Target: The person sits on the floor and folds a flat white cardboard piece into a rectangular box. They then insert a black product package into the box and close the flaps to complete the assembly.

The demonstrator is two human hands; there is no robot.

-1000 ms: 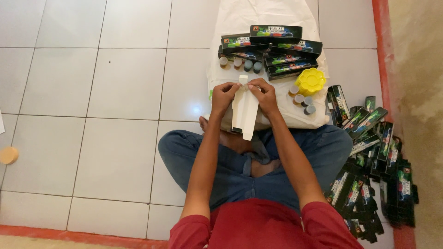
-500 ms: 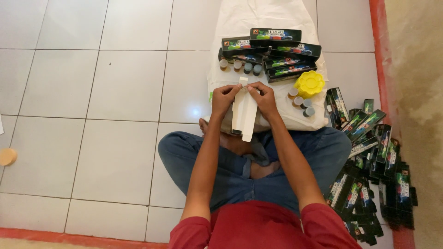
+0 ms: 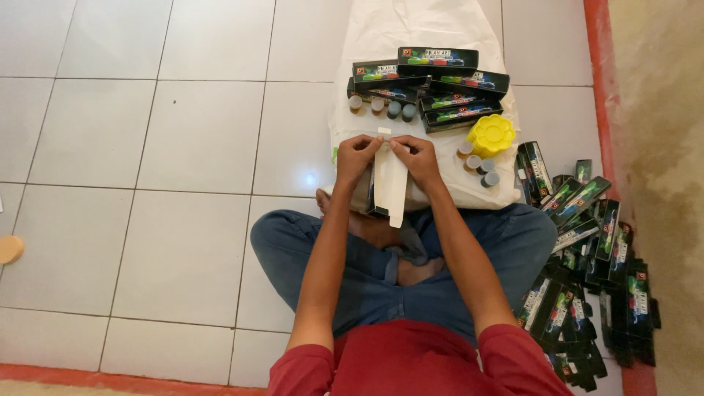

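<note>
White cardboard is what both hands work on: a long, narrow carton blank (image 3: 389,180), unfolded side up, held upright-lengthwise over the person's crossed legs at the near edge of a white plastic sheet (image 3: 411,29). The left hand (image 3: 357,158) and right hand (image 3: 418,158) pinch its upper end from either side, fingers closed narrowly on the board near a small top flap. It looks light and thin, stiff along its creases yet easy to bend or crush, so the folded edges near the end seem the safest place to grip. Its inner face is plain white, with a dark printed edge showing along the lower left side.

On the sheet beyond lie finished dark boxes (image 3: 429,84) with colourful printing, a row of small paint pots (image 3: 381,106), a few more pots (image 3: 477,160) and a yellow flower-shaped palette (image 3: 491,134). A heap of flat dark cartons (image 3: 594,271) sits on the tiled floor (image 3: 147,147) to the right.
</note>
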